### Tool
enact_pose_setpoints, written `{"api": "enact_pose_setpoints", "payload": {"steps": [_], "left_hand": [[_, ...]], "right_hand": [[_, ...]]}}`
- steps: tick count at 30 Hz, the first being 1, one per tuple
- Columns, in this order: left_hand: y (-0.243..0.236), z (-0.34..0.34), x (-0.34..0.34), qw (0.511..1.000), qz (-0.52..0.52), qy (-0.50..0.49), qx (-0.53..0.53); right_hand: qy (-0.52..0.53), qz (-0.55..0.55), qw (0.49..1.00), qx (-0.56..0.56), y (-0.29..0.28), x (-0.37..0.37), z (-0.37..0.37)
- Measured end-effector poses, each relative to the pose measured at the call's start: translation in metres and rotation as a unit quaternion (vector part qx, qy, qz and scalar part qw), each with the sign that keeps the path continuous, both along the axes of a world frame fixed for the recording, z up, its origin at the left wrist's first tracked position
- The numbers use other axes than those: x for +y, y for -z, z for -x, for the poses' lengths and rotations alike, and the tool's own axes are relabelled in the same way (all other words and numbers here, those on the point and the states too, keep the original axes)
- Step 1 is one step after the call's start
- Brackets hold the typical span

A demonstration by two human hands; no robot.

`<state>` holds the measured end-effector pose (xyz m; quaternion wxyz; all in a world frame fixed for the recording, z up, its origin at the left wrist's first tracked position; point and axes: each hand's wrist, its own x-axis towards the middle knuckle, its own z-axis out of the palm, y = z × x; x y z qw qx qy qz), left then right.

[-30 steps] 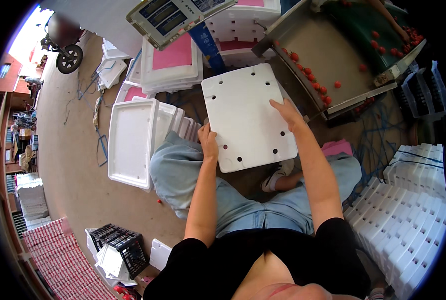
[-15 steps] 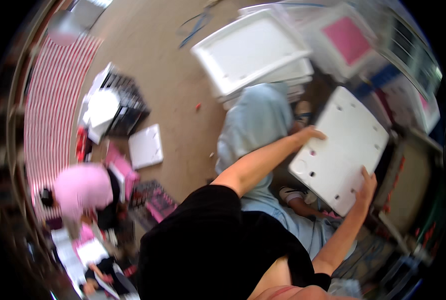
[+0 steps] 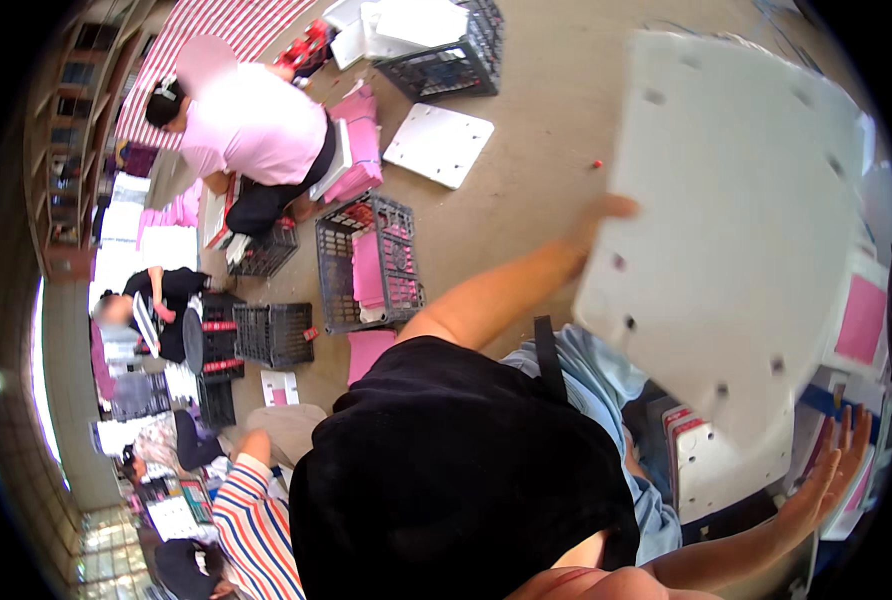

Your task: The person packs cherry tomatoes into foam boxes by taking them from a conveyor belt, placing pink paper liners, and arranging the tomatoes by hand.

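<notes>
A large white plastic panel [image 3: 726,230] with rounded corners and small holes is held up in front of me, slightly blurred. My left hand [image 3: 608,210] grips its left edge, with the fingertips hidden partly by blur. Below and to the right, my right hand [image 3: 834,468] is off the panel, its fingers stretched out and spread. Between that hand and my legs, more white panels with holes [image 3: 731,460] stand together, one showing a red edge.
Another white panel [image 3: 439,145] lies on the floor. Black crates [image 3: 371,262] stand left, one with pink sheets [image 3: 369,268]. A person in a pink shirt [image 3: 256,125] works beyond them; a person in a striped shirt [image 3: 253,510] is nearer. White-and-pink packages [image 3: 859,320] are at right.
The white panel has come up from beside my legs. My right hand has let go of its lower edge and opened, while my left hand keeps its hold. My view has turned left.
</notes>
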<state>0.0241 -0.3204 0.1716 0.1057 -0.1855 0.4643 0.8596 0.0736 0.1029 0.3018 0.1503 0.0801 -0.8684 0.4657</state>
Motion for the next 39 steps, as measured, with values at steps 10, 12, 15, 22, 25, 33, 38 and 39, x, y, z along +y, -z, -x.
{"api": "enact_pose_setpoints", "payload": {"steps": [10, 12, 15, 22, 25, 33, 38, 39], "left_hand": [[0.069, -0.159, -0.307, 0.852, 0.062, -0.515, 0.069], [0.095, -0.193, -0.351, 0.811, 0.061, -0.577, 0.073], [0.142, -0.254, -0.405, 0.796, 0.082, -0.588, 0.116], [0.228, -0.400, -0.444, 0.719, 0.131, -0.668, -0.138], [0.222, -0.327, -0.415, 0.593, 0.406, -0.575, -0.392], [0.150, -0.032, -0.375, 0.448, 0.853, -0.267, -0.015], [0.088, 0.134, 0.008, 0.697, 0.597, 0.042, 0.395], [0.083, 0.149, 0.043, 0.678, 0.567, 0.105, 0.457]], "right_hand": [[-0.088, 0.233, 0.912, -0.325, 0.064, -0.001, 0.002], [-0.032, 0.256, 0.908, -0.330, 0.071, 0.013, 0.003], [-0.015, 0.292, 0.891, -0.348, 0.089, 0.041, 0.014], [0.005, 0.320, 0.894, -0.313, 0.079, 0.004, 0.008], [0.067, 0.291, 0.914, -0.275, 0.062, 0.015, -0.047], [0.276, 0.430, 0.834, -0.207, 0.154, 0.026, -0.149], [0.431, 0.288, 0.830, -0.205, 0.213, 0.020, -0.248], [0.438, 0.160, 0.853, -0.236, 0.217, 0.011, -0.251]]}}
